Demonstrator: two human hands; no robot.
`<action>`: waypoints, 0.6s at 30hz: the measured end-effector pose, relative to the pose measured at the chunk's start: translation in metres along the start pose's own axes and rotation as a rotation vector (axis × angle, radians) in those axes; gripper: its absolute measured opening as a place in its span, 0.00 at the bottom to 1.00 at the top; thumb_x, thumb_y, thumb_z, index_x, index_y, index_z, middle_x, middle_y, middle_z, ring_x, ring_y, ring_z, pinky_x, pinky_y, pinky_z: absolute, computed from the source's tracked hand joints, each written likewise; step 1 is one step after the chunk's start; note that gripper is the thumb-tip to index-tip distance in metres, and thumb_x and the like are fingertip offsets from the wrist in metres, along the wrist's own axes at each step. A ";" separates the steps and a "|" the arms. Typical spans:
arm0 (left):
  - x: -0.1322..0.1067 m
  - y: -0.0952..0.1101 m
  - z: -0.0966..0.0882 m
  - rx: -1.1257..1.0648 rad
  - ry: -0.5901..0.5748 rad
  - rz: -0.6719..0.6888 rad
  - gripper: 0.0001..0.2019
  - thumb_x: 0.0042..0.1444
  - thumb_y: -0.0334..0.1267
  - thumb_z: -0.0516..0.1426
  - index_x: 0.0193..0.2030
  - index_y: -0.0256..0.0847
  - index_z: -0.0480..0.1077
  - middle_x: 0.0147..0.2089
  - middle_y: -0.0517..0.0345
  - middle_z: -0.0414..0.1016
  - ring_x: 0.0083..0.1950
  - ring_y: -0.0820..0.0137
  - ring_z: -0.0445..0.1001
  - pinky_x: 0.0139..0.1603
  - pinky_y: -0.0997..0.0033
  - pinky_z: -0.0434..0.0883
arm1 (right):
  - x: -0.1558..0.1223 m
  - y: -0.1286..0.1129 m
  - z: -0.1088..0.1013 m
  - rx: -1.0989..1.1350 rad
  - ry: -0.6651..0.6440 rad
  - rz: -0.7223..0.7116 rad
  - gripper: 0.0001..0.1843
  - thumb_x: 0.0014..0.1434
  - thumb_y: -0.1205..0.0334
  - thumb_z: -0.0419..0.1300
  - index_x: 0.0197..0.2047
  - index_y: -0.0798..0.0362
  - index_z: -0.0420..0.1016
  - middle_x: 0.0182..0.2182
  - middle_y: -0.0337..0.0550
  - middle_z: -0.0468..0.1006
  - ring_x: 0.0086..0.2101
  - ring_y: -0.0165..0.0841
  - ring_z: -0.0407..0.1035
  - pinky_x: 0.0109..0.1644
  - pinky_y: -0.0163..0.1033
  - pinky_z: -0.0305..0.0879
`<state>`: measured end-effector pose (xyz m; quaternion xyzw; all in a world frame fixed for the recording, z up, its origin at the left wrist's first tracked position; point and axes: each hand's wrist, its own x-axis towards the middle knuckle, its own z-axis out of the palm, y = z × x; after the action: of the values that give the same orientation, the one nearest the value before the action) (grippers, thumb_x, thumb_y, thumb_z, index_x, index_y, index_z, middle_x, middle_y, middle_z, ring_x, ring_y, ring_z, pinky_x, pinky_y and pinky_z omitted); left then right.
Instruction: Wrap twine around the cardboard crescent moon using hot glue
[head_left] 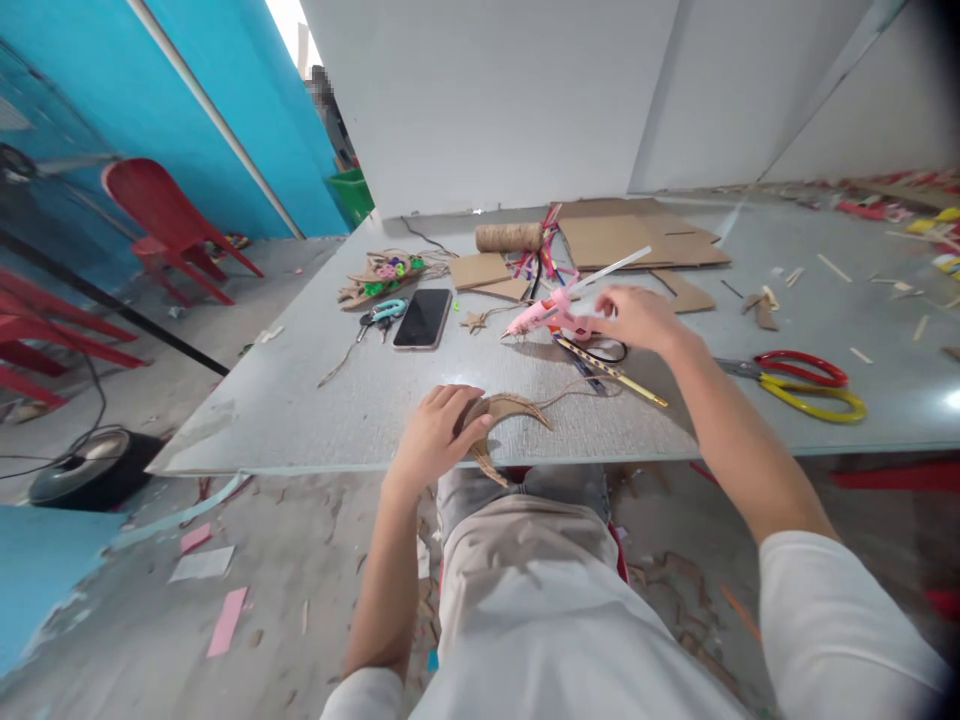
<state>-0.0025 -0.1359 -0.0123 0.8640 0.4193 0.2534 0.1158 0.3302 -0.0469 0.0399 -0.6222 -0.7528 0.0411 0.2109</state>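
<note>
My left hand (435, 432) is closed on a brown cardboard crescent (510, 412) at the near edge of the grey table (300, 400). A piece of twine trails from the crescent to the right. My right hand (636, 316) reaches forward and grips the handle of a pink glue gun (541, 314) that rests on the table with a white glue stick jutting from its back. A yellow pencil (622, 378) and a black cord lie just below that hand.
A black phone (423, 318), keys (381, 316), a decorated cardboard piece (381, 276), a twine spool (508, 237) and cardboard sheets (637, 240) lie further back. Red-and-yellow scissors (806, 384) sit at right. Red chairs (172, 225) stand at left; scraps litter the floor.
</note>
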 end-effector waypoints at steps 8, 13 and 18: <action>0.001 0.001 -0.002 -0.024 -0.089 0.084 0.17 0.63 0.45 0.52 0.56 0.43 0.67 0.59 0.51 0.71 0.62 0.61 0.66 0.61 0.56 0.64 | 0.029 0.004 0.055 0.496 -0.290 -0.018 0.26 0.48 0.43 0.63 0.43 0.54 0.75 0.35 0.43 0.75 0.33 0.33 0.67 0.36 0.38 0.62; 0.002 0.002 -0.003 0.001 -0.145 0.089 0.17 0.65 0.45 0.50 0.56 0.45 0.69 0.62 0.52 0.69 0.65 0.60 0.63 0.63 0.53 0.62 | 0.027 -0.014 0.051 0.482 -0.177 -0.027 0.21 0.45 0.50 0.66 0.39 0.56 0.76 0.29 0.39 0.70 0.29 0.29 0.61 0.33 0.37 0.56; 0.002 0.003 -0.003 -0.003 -0.086 0.073 0.16 0.67 0.44 0.47 0.50 0.46 0.72 0.56 0.55 0.74 0.60 0.63 0.68 0.59 0.57 0.63 | 0.030 -0.025 0.047 0.547 -0.300 -0.081 0.21 0.46 0.50 0.66 0.40 0.55 0.75 0.26 0.37 0.67 0.26 0.28 0.58 0.30 0.35 0.54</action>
<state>-0.0006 -0.1361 -0.0073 0.8887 0.3819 0.2204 0.1256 0.2855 -0.0141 0.0131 -0.4987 -0.7608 0.3249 0.2587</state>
